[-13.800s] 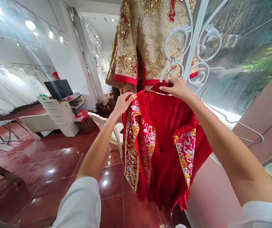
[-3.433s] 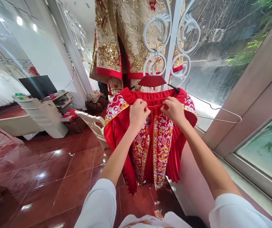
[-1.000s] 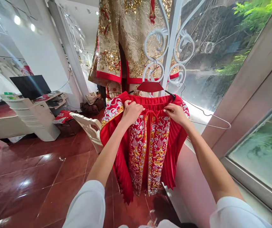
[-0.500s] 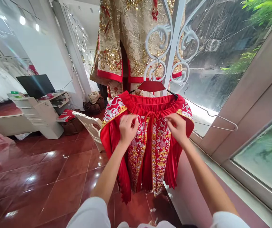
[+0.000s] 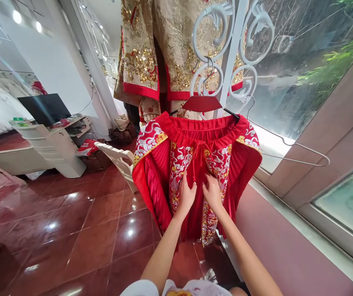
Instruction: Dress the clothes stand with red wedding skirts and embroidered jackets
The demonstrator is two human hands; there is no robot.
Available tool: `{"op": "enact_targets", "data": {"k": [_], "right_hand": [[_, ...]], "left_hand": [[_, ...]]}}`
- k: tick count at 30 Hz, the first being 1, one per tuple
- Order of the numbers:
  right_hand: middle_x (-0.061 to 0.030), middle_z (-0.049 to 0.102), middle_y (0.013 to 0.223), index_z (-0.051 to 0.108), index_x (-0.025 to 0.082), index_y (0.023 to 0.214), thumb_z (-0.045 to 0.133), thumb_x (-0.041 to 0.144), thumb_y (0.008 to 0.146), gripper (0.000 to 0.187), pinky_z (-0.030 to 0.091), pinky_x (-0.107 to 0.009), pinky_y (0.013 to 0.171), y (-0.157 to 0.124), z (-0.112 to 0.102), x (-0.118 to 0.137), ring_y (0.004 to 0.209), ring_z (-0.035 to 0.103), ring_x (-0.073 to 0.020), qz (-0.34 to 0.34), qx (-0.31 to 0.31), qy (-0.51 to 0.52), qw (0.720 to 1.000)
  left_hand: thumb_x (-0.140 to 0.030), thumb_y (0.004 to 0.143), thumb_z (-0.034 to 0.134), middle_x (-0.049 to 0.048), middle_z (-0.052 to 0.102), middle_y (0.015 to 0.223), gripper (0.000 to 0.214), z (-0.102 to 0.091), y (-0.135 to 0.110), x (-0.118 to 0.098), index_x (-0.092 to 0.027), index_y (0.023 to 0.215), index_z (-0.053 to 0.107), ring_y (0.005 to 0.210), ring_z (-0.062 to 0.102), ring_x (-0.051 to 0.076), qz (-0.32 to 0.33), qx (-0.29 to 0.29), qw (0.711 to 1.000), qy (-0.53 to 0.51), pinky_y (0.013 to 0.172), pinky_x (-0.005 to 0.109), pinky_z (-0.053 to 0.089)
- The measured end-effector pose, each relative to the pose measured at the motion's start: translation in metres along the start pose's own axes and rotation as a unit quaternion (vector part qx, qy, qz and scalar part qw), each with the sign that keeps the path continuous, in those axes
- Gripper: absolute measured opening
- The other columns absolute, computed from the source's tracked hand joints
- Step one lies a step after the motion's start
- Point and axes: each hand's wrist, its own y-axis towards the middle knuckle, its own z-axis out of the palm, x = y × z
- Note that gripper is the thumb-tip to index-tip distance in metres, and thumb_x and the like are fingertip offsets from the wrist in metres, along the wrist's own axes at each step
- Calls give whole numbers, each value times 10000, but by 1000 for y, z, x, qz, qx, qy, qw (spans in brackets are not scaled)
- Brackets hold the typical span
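A red pleated skirt [image 5: 156, 172] with silver and gold embroidery hangs from a dark red hanger [image 5: 202, 104]. Its gathered waistband [image 5: 188, 135] carries a tied red cord [image 5: 200, 149] at the centre. Below the cord, my left hand [image 5: 187, 194] is closed on the inner edge of the left embroidered panel, thumb in front. Opposite it, my right hand [image 5: 212, 190] has its fingers curled around the inner edge of the right panel. The panels stand apart, with plain red cloth between them. Parts of my fingers are hidden behind the panels.
White scrolled metalwork [image 5: 222, 45] holds the hanger. Behind hangs a gold-sequinned garment [image 5: 176, 61] with red hems. A bare wire hanger [image 5: 299, 154] sticks out at right near the window [image 5: 282, 94]. At left stand a white chair [image 5: 114, 158] and a desk with a monitor [image 5: 44, 109].
Both hands have moved down and inward from the upper part of the skirt to the panels' inner edges. The panels' upper parts are now spread wider apart. The view has shifted slightly.
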Motion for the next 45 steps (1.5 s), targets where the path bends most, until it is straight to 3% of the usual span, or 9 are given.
{"op": "enact_targets", "data": {"k": [5, 10, 16, 20, 24, 28, 32, 38, 45], "right_hand": [[-175, 634, 999, 603, 114, 1026, 391, 216, 875, 279, 454, -386, 780, 8, 11, 23, 949, 582, -288, 90, 60, -147, 983], [-181, 659, 884, 606, 130, 906, 413, 285, 898, 248, 431, -321, 641, 15, 25, 30, 775, 642, -261, 164, 114, -134, 971], [-92, 678, 777, 619, 179, 786, 429, 259, 873, 224, 422, -266, 617, 10, 24, 25, 712, 637, -203, 137, 122, -78, 980], [-82, 675, 796, 640, 187, 790, 444, 264, 853, 220, 443, -302, 678, -14, 13, 23, 720, 621, -212, 86, 103, 42, 990], [-76, 648, 807, 651, 210, 812, 459, 307, 857, 219, 456, -339, 680, -39, -1, 27, 717, 595, -219, 62, 81, 130, 986], [-70, 629, 826, 641, 231, 839, 463, 293, 861, 189, 459, -336, 640, -55, -15, 38, 719, 581, -211, 64, 38, 168, 983], [-66, 629, 826, 657, 223, 875, 482, 274, 857, 183, 469, -328, 661, -64, -22, 42, 713, 584, -193, 60, 27, 171, 983], [-51, 644, 781, 657, 175, 818, 546, 316, 832, 180, 457, -284, 627, -72, -20, 36, 694, 585, -165, 90, -29, 170, 981], [-36, 636, 743, 634, 175, 750, 528, 308, 824, 186, 419, -260, 617, -74, -20, 37, 672, 572, -152, 94, 27, 165, 981]], "left_hand": [[-123, 770, 531, 175, 451, 1368, 567, 6, -10, 9, -138, 1319, 388, 1299, 401, 248, -4, -18, 999, 51, 1113, 422, 304], [-103, 763, 519, 141, 488, 1339, 553, 2, -9, 17, -179, 1301, 414, 1270, 440, 234, 7, -14, 998, 57, 1093, 415, 337], [-93, 766, 514, 116, 643, 1101, 401, -4, -8, 17, -187, 1155, 541, 1091, 578, 243, 4, 18, 997, 78, 1045, 460, 370], [-100, 763, 518, 78, 673, 933, 222, -5, -17, 24, -202, 942, 603, 975, 614, 243, -14, 66, 995, 67, 1011, 476, 385], [-168, 784, 509, 32, 624, 746, 81, -7, -29, 30, -192, 710, 528, 760, 617, 189, -52, 144, 986, -65, 744, 339, 511], [-274, 760, 607, 23, 631, 736, 114, -13, -43, 27, -186, 744, 538, 708, 615, 159, -122, 191, 946, -231, 719, 289, 496], [-363, 693, 693, 34, 650, 719, 227, -18, -56, 18, -173, 738, 578, 704, 617, 163, -193, 149, 925, -291, 700, 273, 479], [-399, 692, 701, 52, 672, 774, 285, -22, -67, 9, -135, 757, 614, 748, 615, 151, -227, 105, 907, -339, 741, 258, 467], [-383, 720, 671, 49, 657, 761, 259, -17, -75, 16, -131, 775, 638, 721, 604, 153, -165, 113, 942, -269, 687, 248, 475]]}}
